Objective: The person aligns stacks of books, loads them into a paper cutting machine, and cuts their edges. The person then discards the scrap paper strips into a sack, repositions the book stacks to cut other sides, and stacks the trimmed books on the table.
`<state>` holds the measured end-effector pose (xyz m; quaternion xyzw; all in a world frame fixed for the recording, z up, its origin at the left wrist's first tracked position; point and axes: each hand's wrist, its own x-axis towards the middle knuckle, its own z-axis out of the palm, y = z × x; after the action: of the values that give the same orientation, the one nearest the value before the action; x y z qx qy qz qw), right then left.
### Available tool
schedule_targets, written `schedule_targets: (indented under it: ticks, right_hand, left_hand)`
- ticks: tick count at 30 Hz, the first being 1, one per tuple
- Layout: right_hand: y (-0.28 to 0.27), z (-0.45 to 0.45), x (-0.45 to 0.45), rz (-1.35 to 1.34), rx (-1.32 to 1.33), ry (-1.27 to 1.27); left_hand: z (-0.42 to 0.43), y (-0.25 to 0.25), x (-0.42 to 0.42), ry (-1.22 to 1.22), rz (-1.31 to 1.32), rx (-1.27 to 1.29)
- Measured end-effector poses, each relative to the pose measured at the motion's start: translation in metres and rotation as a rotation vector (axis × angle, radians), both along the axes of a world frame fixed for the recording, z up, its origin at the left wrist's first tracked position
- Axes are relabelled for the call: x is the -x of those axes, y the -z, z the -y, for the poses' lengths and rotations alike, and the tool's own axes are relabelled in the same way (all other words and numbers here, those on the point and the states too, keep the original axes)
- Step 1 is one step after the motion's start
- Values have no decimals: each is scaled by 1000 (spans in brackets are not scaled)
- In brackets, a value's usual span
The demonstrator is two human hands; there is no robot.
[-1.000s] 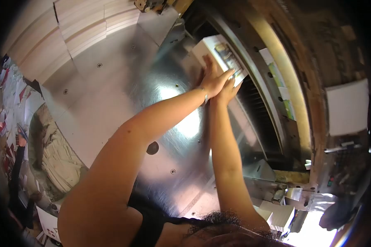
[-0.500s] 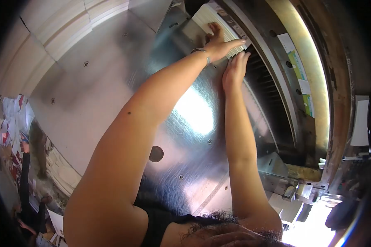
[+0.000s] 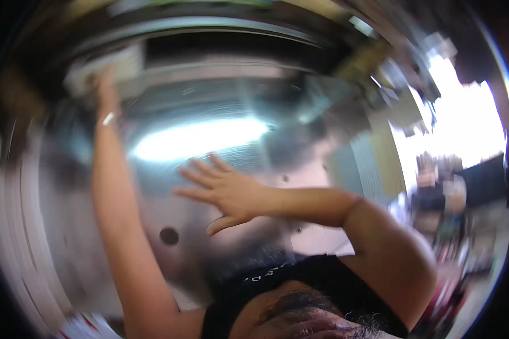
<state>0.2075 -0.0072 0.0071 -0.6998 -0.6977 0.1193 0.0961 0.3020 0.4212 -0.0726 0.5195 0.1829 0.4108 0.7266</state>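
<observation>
At the far left end of the metal table (image 3: 203, 209), my left hand (image 3: 104, 90) reaches onto a pale block (image 3: 127, 65) that looks like a stack of paper. Motion smears its fingers, so whether they grip the stack or just rest on it cannot be made out. A band shows on my left wrist. My right hand (image 3: 227, 191) hangs over the middle of the shiny table surface, fingers spread wide, holding nothing.
Behind the stack runs a dark slot under a long machine bar (image 3: 209, 24). Pale blocks (image 3: 31, 226) line the left side. A dark round hole (image 3: 168, 235) marks the table. Blurred clutter and bright light fill the right.
My view has swung round to the right. My right hand has come away from the paper stack and back toward my body, its fingers spreading. My left hand stays at the stack.
</observation>
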Motion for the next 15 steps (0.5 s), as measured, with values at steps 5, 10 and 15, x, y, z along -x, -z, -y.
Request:
schedule_targets:
  ticks: [5, 10, 15]
  right_hand:
    - [6, -14, -11, -48, -127, 27]
    - [11, -9, -11, -65, -210, 38]
    - [17, -13, -16, -114, -264, 73]
  left_hand:
    - [-18, -8, 8, 28, -21, 42]
    - [1, -30, 13, -126, -197, -305]
    - [67, -20, 31, -137, -883, -1253]
